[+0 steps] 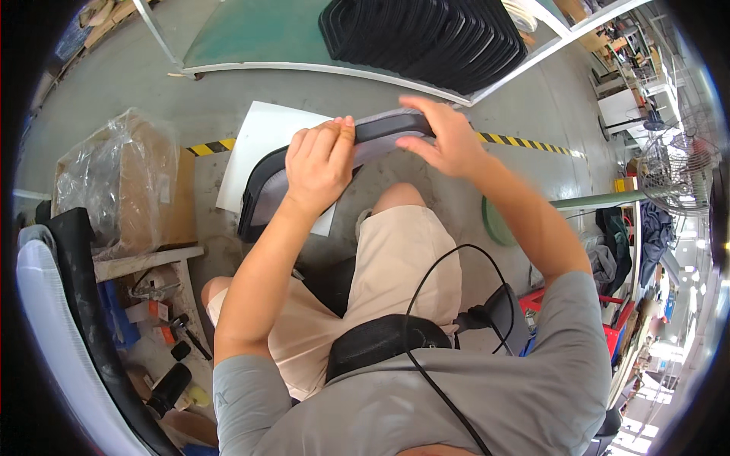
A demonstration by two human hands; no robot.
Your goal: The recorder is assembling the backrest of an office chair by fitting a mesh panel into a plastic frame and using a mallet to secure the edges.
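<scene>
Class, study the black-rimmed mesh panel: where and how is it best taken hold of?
Probably by the black rim, at the bare stretch between the left hand and right hand, coming from the picture's upper side and pinching across it: there the narrow, curved band lies uncovered.

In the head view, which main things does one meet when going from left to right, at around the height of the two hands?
Cardboard box → left hand → right hand → wire-caged fan.
</scene>
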